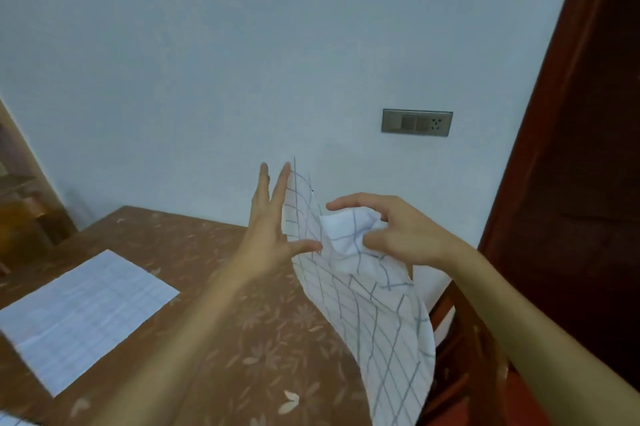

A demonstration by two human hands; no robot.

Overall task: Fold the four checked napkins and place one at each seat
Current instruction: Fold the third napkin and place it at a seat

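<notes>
**A:** We hold a napkin (363, 304) in the air over the right edge of the counter (242, 321). Its lower end hangs down in front of the chair (460, 339).

**B:** And our hands?

**A:** Our right hand (398, 235) has its fingers curled round a bunched upper corner. Our left hand (268, 238) is spread wide with the fingers straight, and the thumb touches the cloth's face. The fingers run up along the raised edge, apparently to steady it.

**B:** Why lift it off the counter?

**A:** We judge it is being shaken out and squared. Hanging lets the weight pull the creases flat before an edge is matched. The bunched corner suggests the fold has not yet begun.

**B:** How far along are we?

**A:** A folded napkin (86, 314) lies flat on the counter to our left, well apart from the one in the air. It looks like one seat's napkin, already laid. A sliver of checked cloth shows at the lower left corner, and we cannot tell what it is.

**B:** What could go wrong?

**A:** The cloth is limp, so the loose lower end may swing and skew the fold.
</notes>
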